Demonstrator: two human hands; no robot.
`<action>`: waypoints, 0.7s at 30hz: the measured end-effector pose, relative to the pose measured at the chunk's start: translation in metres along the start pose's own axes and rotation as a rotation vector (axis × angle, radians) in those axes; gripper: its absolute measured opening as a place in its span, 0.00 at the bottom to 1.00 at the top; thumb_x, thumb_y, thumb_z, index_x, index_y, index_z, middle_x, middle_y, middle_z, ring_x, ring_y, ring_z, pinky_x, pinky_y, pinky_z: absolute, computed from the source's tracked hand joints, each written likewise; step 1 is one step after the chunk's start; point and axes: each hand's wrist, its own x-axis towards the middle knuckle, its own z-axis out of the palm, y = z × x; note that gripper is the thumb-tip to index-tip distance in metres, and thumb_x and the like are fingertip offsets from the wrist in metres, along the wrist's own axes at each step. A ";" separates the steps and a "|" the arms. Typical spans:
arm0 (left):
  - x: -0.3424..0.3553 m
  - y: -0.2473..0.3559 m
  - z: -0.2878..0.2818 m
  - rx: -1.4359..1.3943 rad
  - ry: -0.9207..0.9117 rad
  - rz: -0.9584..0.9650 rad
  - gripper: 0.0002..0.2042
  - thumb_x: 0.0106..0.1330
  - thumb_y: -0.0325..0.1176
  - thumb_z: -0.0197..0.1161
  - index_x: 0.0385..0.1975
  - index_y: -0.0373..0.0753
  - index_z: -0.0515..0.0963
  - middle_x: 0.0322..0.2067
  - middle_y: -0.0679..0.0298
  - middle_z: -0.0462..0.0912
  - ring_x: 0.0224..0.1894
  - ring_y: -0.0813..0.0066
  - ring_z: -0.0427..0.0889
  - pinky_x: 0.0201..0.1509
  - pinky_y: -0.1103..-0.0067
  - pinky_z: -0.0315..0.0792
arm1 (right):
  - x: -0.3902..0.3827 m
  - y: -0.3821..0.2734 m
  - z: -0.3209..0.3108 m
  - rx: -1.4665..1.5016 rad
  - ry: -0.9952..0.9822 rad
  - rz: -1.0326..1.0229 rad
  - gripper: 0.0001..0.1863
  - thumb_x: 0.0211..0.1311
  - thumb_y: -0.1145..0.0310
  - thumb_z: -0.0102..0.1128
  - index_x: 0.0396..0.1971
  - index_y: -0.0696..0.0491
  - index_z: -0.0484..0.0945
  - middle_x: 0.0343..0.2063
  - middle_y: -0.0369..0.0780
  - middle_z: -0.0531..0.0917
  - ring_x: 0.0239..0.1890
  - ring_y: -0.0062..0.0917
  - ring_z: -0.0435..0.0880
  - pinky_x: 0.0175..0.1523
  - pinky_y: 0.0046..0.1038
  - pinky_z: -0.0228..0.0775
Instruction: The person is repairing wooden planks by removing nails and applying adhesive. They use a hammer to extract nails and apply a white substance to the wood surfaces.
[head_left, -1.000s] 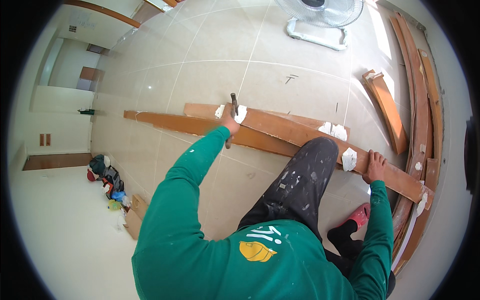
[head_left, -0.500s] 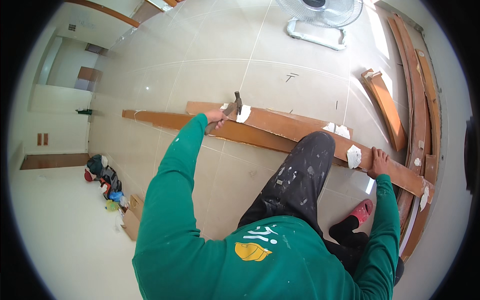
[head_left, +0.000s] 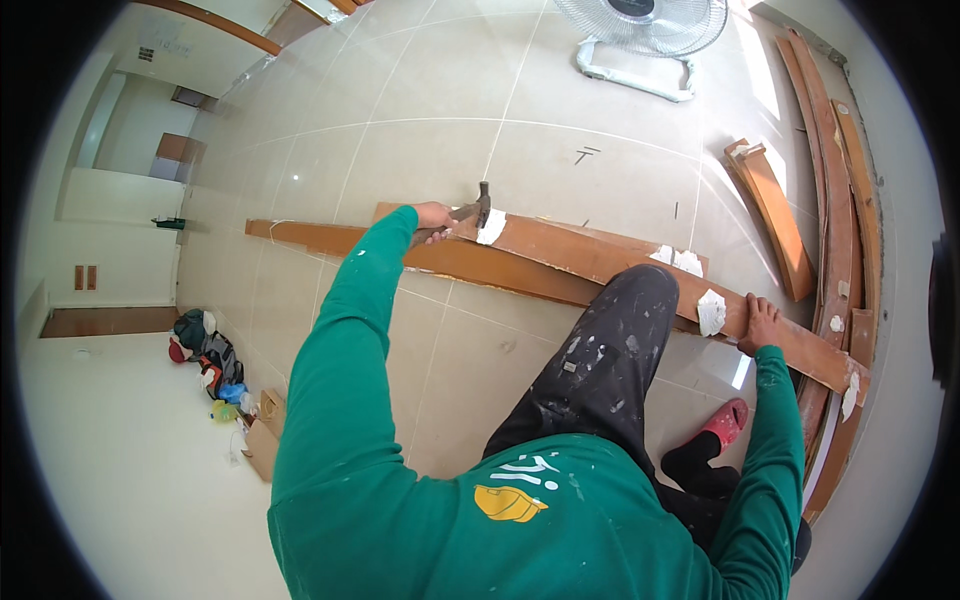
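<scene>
Brown board (head_left: 575,250) is slanting over other boards (head_left: 330,238), left hand (head_left: 432,220) clenching a hammer (head_left: 484,206) near its left end, right hand (head_left: 762,326) resting on top, clasp unclear, a weak hold possibly inviting slippage if struck!

A green top (head_left: 400,530) and paint-flecked dark trousers (head_left: 585,375) are worn.

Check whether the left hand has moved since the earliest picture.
Yes. Against the floor's tile-seam crossing, the left hand has shifted leftward and farther from the body.
</scene>
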 end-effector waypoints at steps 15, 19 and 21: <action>0.021 -0.009 -0.024 -0.188 -0.026 -0.068 0.07 0.81 0.38 0.51 0.46 0.43 0.70 0.26 0.69 0.74 0.21 0.84 0.70 0.22 0.81 0.68 | 0.001 0.005 0.007 0.013 0.039 -0.012 0.53 0.39 0.72 0.75 0.71 0.48 0.61 0.63 0.45 0.71 0.72 0.45 0.65 0.80 0.58 0.46; 0.019 -0.017 -0.035 -0.098 -0.028 -0.028 0.07 0.80 0.35 0.51 0.51 0.42 0.71 0.26 0.68 0.75 0.21 0.82 0.70 0.23 0.77 0.70 | 0.002 0.002 0.008 0.007 0.045 -0.007 0.53 0.38 0.73 0.73 0.71 0.48 0.61 0.63 0.45 0.71 0.72 0.45 0.65 0.80 0.58 0.46; 0.016 -0.008 -0.038 -0.016 -0.040 -0.041 0.06 0.80 0.35 0.52 0.50 0.43 0.71 0.25 0.68 0.75 0.21 0.82 0.71 0.22 0.76 0.70 | 0.001 0.000 0.005 0.012 0.034 -0.010 0.52 0.38 0.74 0.73 0.71 0.48 0.61 0.63 0.45 0.71 0.72 0.45 0.65 0.80 0.58 0.46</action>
